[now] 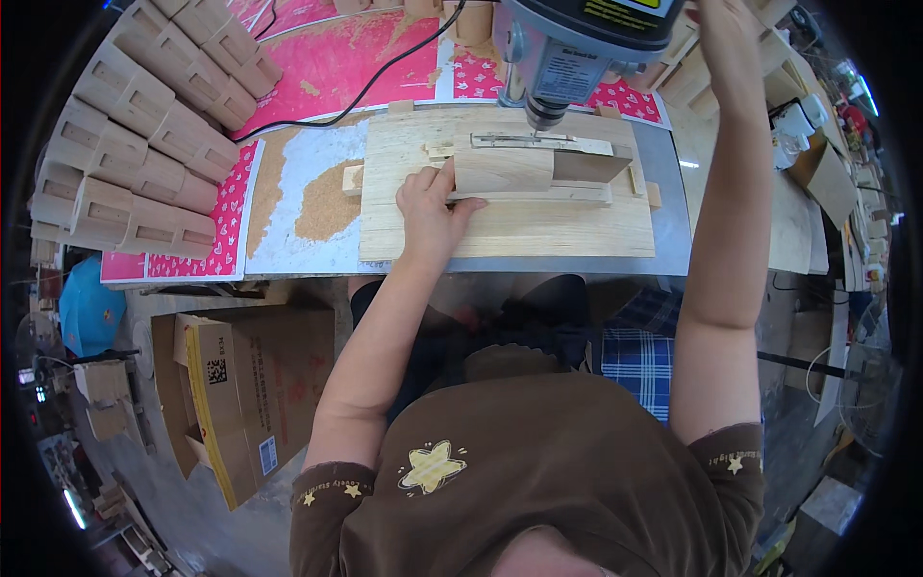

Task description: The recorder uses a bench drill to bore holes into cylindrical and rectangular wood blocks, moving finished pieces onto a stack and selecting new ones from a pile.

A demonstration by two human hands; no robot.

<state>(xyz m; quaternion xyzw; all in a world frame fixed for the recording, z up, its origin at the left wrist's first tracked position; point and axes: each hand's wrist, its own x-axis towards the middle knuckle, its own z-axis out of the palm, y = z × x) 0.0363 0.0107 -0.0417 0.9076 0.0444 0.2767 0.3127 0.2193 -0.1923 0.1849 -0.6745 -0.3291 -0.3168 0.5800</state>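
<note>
The wooden block (503, 170) lies against the wooden jig (538, 144) on the plywood board (510, 226), near the middle of the table (673, 207), directly below the drill press (567, 53). The left hand (428, 202) presses the block's left end, fingers clamped on it; the right hand (721, 24) reaches up beside the drill head, its grip cut off by the upper edge, so I cannot tell. The bit seems not yet into the wood (no fresh hole shows). Stacked wooden blocks (144, 135) at the table's left edge and a sawdust heap (325, 202) suggest many pieces drilled already.
</note>
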